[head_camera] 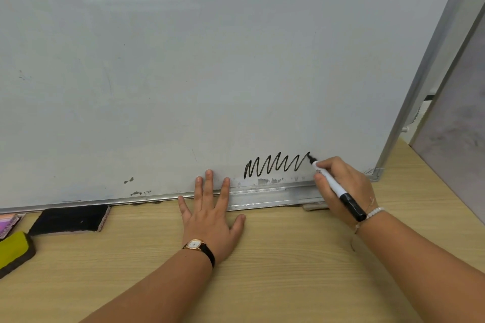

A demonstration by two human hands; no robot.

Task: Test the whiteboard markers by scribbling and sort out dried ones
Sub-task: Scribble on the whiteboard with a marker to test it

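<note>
Table: a light wooden tabletop (288, 257) is seen nearest, with the board stood on its far part.
Left hand: the left hand (210, 220) is laid flat, palm on the table, with straight, spread fingers reaching over the board's lower edge; nothing is held. A gold wristwatch on a black strap (195, 244) is worn.
Right hand: the right hand (343, 183) is curled round the marker; a white bead bracelet (375, 211) is worn.
Marker: the white-barrelled black whiteboard marker (332, 186) is held slanted, its tip pressed to the board at the scribble's right end.
Erasers: a black felt eraser (70, 219) and a yellow-topped block (13, 248) are seen at far left.
Scribble: a solid black zigzag line (275, 165) is drawn just above the aluminium bottom rail (262, 196).
Board: a large, faintly smudged white whiteboard (183, 73) is stood upright.
</note>
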